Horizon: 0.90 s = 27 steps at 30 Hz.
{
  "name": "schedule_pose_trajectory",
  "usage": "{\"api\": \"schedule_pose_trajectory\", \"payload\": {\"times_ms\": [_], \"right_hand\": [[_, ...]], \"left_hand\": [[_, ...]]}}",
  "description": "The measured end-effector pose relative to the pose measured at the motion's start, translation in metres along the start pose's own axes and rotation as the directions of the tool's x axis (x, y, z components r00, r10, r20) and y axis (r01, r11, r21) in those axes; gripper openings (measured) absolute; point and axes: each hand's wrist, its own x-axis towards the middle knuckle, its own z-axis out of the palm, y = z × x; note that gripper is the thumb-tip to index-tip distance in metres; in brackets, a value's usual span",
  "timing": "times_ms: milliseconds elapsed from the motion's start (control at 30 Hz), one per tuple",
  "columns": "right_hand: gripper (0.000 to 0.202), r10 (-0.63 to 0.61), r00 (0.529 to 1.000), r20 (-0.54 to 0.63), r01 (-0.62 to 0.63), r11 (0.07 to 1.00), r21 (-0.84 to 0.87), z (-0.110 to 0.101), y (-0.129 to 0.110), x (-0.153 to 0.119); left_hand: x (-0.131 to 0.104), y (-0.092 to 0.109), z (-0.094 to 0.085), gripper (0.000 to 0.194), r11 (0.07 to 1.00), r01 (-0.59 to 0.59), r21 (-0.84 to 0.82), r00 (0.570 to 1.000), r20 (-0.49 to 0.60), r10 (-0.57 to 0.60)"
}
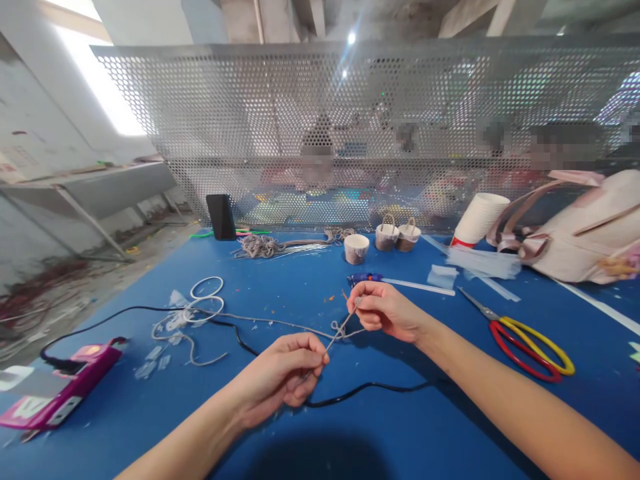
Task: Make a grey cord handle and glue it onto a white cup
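Two hands are working near; three single cups are standing far. Two white rings are lying left, one pair of scissors right.

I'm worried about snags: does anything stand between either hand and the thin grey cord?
Nothing visible: the left hand and right hand both pinch the thin grey cord directly, its loose loop between them. The slim black cable on the blue tabletop disappears behind the left hand, without crossing the gap between the hands.
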Motion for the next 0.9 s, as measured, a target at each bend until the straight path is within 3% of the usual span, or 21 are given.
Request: {"api": "schedule_pose_trajectory", "payload": {"times_ms": [200,367,733,800,900], "right_hand": [[0.011,-0.007,0.995,-0.104,0.004,1.000,-0.025,-0.010,0.003,-0.002],[0.014,-0.063,0.981,-0.183,0.042,0.993,-0.114,-0.013,-0.001,-0.009],[0.016,-0.139,0.943,-0.302,0.039,0.948,-0.315,0.003,0.003,-0.011],[0.013,-0.194,0.940,-0.282,0.062,0.907,-0.416,0.006,0.003,-0.014],[0.013,-0.318,0.929,-0.187,0.132,0.759,-0.638,0.010,0.002,-0.019]], "left_hand": [[-0.001,0.001,-0.007,0.005,0.996,-0.053,-0.075,0.999,-0.005,0.053],[-0.001,0.002,-0.009,0.011,0.994,-0.081,-0.072,0.995,-0.055,0.077],[0.001,0.001,-0.009,0.027,0.987,-0.157,0.024,0.969,-0.190,0.158],[0.002,0.000,-0.009,0.028,0.977,-0.192,0.096,0.954,-0.217,0.209],[0.002,-0.002,-0.008,0.025,0.947,-0.222,0.232,0.930,-0.241,0.277]]}}
